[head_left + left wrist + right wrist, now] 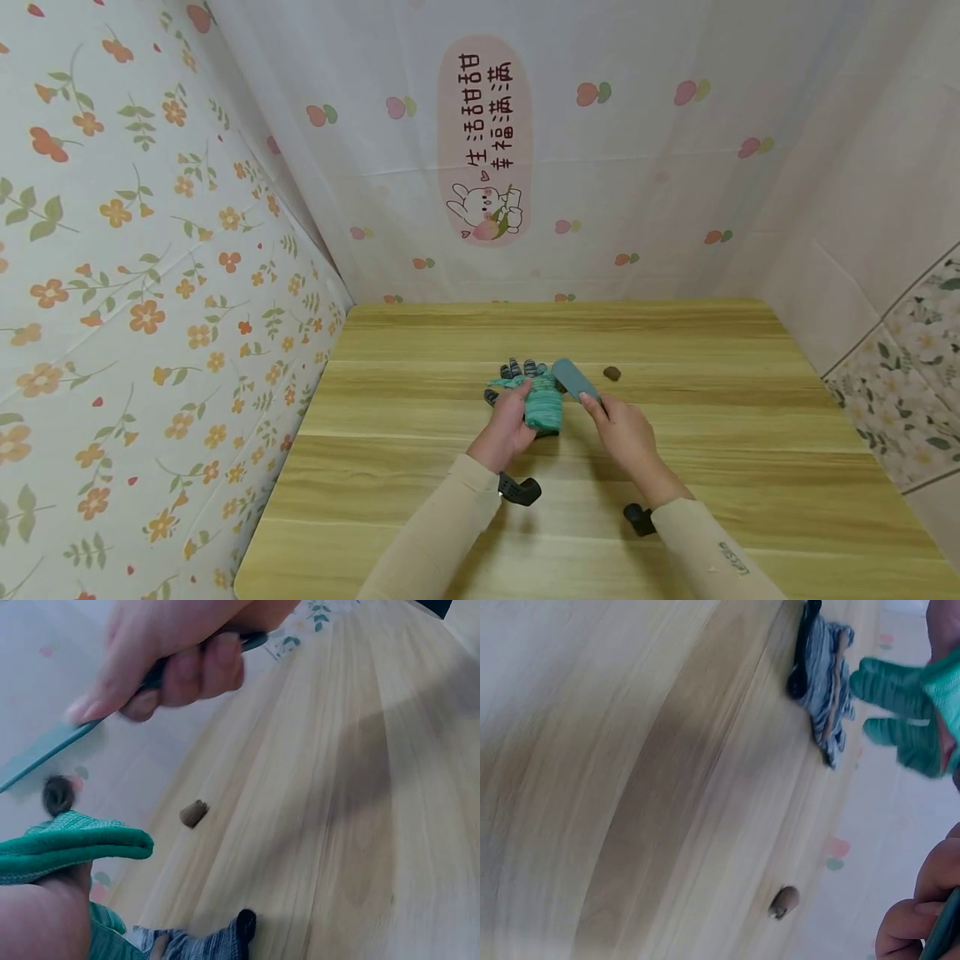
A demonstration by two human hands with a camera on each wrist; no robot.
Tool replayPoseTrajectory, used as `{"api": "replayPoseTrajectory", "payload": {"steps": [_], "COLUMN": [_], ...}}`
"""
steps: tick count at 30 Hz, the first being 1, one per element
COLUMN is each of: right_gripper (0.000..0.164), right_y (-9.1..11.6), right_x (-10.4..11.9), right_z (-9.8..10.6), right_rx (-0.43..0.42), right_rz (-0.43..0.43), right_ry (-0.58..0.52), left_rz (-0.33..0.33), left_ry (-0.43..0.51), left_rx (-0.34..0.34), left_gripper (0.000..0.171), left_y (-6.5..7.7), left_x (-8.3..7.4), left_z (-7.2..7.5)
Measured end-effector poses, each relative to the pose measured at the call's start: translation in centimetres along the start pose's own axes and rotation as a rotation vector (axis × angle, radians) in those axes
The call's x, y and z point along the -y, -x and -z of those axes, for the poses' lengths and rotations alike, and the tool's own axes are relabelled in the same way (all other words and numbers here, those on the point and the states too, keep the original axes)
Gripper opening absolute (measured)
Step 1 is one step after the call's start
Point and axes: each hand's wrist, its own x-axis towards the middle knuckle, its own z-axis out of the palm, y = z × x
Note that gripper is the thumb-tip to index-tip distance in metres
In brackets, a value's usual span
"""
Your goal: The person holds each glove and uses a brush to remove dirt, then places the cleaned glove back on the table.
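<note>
My left hand [510, 427] grips a green knitted glove [543, 407], holding it above the table. In my right hand [627, 433] is a flat blue-grey paddle-shaped tool [573, 377] with a dark handle; the fingers wrap round the handle. The left wrist view shows the tool's blade over the glove, with a small dark lump [58, 796] on or just above the glove. Beyond and below the green glove lies a grey-and-black striped knitted glove [825, 682] on the table. What the left fingers do under the green glove is largely hidden.
A small brown lump [612, 373] lies on the wood-grain table [420, 500], right of the tool. Patterned curtains [675, 167] stand behind and at the left. Black devices [520, 490] are worn at the wrists.
</note>
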Motion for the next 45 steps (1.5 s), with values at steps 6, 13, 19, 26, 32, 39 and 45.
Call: {"api": "replayPoseTrajectory", "payload": {"steps": [6, 13, 19, 26, 32, 39, 45], "right_gripper": [0.06, 0.063, 0.068, 0.062, 0.052, 0.06, 0.06], "right_y": [0.0, -0.1, -0.1, 0.0, 0.1, -0.1, -0.2], "right_x": [-0.9, -1.0, -1.1, -0.7, -0.1, -0.5, -0.8], "right_z": [0.2, 0.3, 0.5, 0.5, 0.0, -0.1, 0.0], "right_rx": [0.004, -0.02, -0.078, -0.103, -0.08, -0.047, -0.067], "right_rz": [-0.016, -0.065, -0.088, -0.061, 0.014, -0.053, -0.063], "right_ry": [-0.023, -0.05, -0.075, -0.116, -0.107, -0.038, -0.04], "left_rz": [0.001, 0.014, 0.025, 0.04, 0.045, 0.061, 0.054], "left_ry": [-0.001, 0.014, 0.01, 0.007, 0.002, -0.003, 0.007], "left_rx": [0.037, 0.074, 0.107, 0.146, 0.156, 0.191, 0.21], "left_gripper": [0.019, 0.017, 0.024, 0.027, 0.023, 0.027, 0.024], "left_y": [0.2, 0.2, 0.1, 0.1, 0.1, 0.2, 0.2], "left_x": [-0.5, -0.4, -0.2, -0.3, -0.1, 0.2, 0.1], "left_z": [0.0, -0.3, -0.6, -0.7, -1.0, -1.5, -1.3]}}
